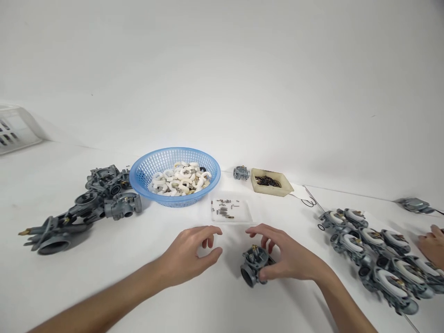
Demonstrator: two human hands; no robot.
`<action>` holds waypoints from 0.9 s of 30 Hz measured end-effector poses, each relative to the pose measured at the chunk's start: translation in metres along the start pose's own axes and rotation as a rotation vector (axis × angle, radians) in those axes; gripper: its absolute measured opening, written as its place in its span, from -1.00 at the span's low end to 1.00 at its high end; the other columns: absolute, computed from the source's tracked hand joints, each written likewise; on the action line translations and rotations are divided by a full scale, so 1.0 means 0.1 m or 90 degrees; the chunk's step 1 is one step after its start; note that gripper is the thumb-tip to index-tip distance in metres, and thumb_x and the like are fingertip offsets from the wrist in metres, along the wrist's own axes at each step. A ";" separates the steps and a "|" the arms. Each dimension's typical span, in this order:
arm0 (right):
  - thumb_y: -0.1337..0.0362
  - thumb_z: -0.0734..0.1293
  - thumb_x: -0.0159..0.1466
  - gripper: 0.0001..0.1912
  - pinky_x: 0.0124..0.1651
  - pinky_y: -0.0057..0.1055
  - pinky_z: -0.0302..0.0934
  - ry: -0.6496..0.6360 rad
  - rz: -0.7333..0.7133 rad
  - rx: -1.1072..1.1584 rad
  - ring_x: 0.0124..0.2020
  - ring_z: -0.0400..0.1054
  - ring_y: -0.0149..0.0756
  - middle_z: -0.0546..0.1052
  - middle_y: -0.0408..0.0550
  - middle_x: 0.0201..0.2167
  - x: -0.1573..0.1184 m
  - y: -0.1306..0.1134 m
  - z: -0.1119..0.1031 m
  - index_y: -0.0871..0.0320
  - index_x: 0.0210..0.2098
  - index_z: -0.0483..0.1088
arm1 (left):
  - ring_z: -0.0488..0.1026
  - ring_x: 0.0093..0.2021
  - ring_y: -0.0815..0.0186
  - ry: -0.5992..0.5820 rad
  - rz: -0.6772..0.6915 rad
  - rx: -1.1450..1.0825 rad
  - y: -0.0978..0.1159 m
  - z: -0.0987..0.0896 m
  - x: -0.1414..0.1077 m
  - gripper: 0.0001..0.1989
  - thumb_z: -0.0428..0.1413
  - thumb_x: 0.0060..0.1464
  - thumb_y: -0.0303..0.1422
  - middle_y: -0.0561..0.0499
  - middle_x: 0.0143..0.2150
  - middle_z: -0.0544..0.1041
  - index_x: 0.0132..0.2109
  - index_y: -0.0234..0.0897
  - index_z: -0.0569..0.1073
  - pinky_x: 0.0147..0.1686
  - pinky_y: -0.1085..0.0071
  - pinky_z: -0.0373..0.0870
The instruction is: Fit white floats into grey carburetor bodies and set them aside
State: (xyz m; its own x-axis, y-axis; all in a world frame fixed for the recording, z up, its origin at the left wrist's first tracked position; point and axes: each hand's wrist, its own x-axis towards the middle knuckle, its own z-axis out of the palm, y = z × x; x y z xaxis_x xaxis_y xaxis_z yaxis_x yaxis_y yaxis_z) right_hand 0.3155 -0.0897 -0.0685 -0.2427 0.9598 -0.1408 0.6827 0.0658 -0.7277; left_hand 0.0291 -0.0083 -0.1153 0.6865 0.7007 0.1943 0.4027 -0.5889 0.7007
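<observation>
A grey metal carburetor (pixel 255 266) with brass parts on its upturned top is at the front middle of the table. My right hand (pixel 289 254) is curled around its right side, thumb against the body and other fingers behind it, the index finger raised clear. To the left of it, my left hand (pixel 189 254) hovers empty, thumb and fingers apart. Just beyond both hands lies a shallow clear tray (pixel 244 212) with small springs, pins and brass bits. Behind it on the left, a blue plastic basket (pixel 138 189) holds many white carburetor floats (pixel 182 178).
Several carburetors (pixel 121 206) are heaped at the left. At the right stand rows of carburetors with white floats (pixel 391 282), near another person's hand (pixel 432 245). A beige tray (pixel 287 187) of black rubber rings and one carburetor (pixel 241 173) sit by the wall.
</observation>
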 end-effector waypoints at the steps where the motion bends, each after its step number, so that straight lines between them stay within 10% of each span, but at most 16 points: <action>1: 0.09 0.61 -0.02 -0.26 -0.18 -0.20 0.42 -0.005 0.012 -0.004 -0.19 0.39 -0.14 0.49 -0.05 0.03 -0.02 -0.02 0.01 -0.15 0.15 0.43 | 0.50 -0.30 0.25 -0.008 0.004 0.003 0.00 0.01 -0.01 -0.72 0.12 0.23 -0.22 0.06 -0.30 0.54 0.06 -0.13 0.47 -0.29 0.38 0.35; 15: 0.31 0.46 0.14 -0.49 -0.09 -0.02 0.39 0.080 -0.089 -0.051 -0.15 0.46 0.00 0.54 0.02 -0.10 0.02 -0.21 0.20 -0.16 0.07 0.46 | 0.50 -0.25 0.17 -0.094 0.056 0.062 0.11 0.05 -0.05 -0.65 0.12 0.23 -0.22 0.02 -0.26 0.53 0.13 -0.14 0.43 -0.24 0.32 0.35; 21: 0.16 0.48 0.20 -0.44 -0.12 0.02 0.43 0.189 -0.151 -0.056 -0.11 0.48 0.07 0.46 0.15 0.02 0.10 -0.19 0.50 -0.11 0.17 0.35 | 0.51 -0.15 0.08 -0.073 0.088 0.075 0.09 0.10 -0.08 -0.35 0.33 -0.01 -0.16 0.01 -0.14 0.54 0.20 -0.10 0.34 -0.12 0.23 0.40; 27: 0.05 0.49 0.20 -0.50 -0.28 -0.18 0.49 0.227 -0.159 -0.125 -0.22 0.51 -0.07 0.49 0.12 -0.09 0.13 -0.16 0.63 -0.05 0.09 0.37 | 0.52 -0.17 0.13 -0.026 0.101 0.104 0.05 0.15 -0.07 -0.54 0.22 0.03 -0.43 0.04 -0.14 0.56 0.09 -0.13 0.37 -0.17 0.24 0.42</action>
State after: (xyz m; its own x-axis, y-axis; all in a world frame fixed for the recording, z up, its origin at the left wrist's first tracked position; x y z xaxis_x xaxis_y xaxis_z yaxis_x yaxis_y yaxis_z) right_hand 0.2583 -0.0958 -0.1013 -0.1875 0.9396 0.2864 0.7592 0.3237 -0.5647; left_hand 0.0352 -0.0222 -0.1237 0.7716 0.5795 0.2624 0.3788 -0.7500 0.5423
